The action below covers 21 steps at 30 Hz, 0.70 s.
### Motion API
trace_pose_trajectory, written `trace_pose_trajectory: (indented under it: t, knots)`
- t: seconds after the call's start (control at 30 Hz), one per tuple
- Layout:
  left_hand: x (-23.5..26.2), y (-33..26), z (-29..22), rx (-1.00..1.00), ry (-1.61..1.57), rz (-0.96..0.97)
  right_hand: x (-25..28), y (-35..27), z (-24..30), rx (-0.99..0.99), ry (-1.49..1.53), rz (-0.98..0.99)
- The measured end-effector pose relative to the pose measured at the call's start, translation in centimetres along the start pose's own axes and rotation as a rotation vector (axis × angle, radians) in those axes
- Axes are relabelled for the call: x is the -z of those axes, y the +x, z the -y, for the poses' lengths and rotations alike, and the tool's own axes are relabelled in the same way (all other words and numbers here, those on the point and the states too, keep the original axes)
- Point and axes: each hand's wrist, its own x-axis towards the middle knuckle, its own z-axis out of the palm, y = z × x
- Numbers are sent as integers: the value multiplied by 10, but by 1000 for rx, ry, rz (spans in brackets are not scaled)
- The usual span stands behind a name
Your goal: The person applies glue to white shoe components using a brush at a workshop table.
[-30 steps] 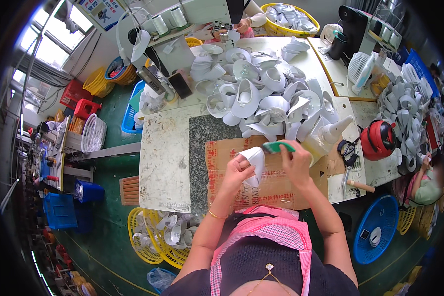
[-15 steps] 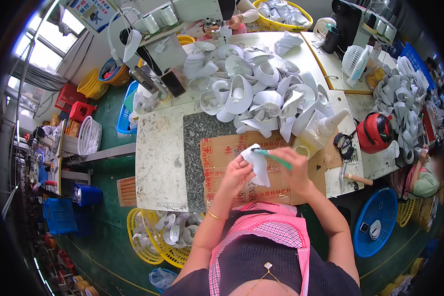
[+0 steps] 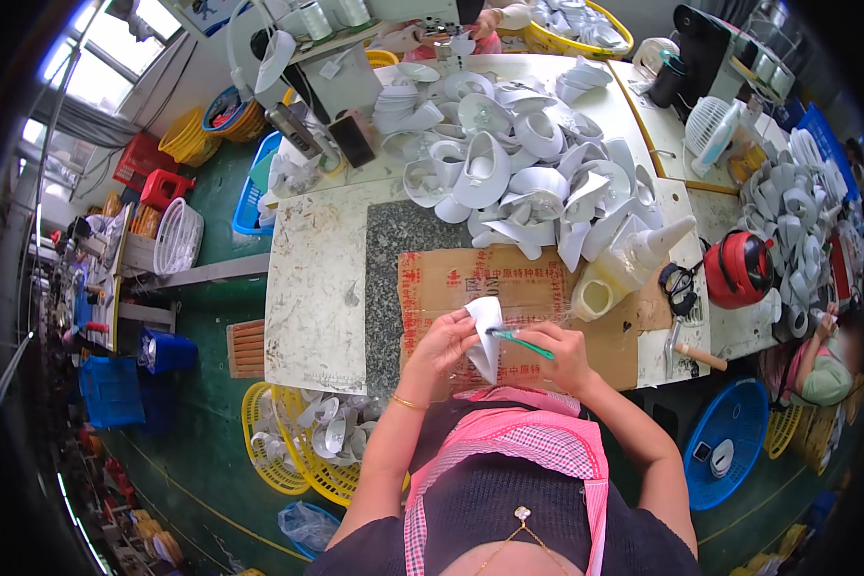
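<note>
My left hand (image 3: 444, 338) holds a white curved shoe piece (image 3: 485, 331) upright over the brown cardboard sheet (image 3: 451, 283) on the table. My right hand (image 3: 559, 353) grips a green-handled brush (image 3: 520, 342), whose tip touches the white piece. Both hands meet close to the table's near edge, just above my pink apron. A gold bracelet sits on my left wrist.
A big heap of white shoe pieces (image 3: 509, 173) fills the far table. A cream squeeze bottle (image 3: 629, 269), scissors (image 3: 680, 281), a red round container (image 3: 734, 269) and a wooden-handled tool (image 3: 696, 353) lie right. Yellow baskets (image 3: 298, 451) with white pieces stand left; another person (image 3: 821, 360) sits right.
Both hands have drawn back toward my body with the white piece. The piece has been turned more upright and the brush now rests against its lower part.
</note>
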Motion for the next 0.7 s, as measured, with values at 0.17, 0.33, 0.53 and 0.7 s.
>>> trace_pose_trajectory:
  t: [0.17,0.33,0.53,0.7]
  knots:
    - [10,-9,14,-23,-14,-119,-22,2,-5,-134,112,-120]
    - [-25,-47,26,-210,920,-112,-29,14,-1,-308,140,-80]
    - [-17,-57,33,-305,1037,-248,-45,39,10,-220,68,-175]
    - [1,-59,41,-294,531,-336,-43,-10,1,62,43,-5]
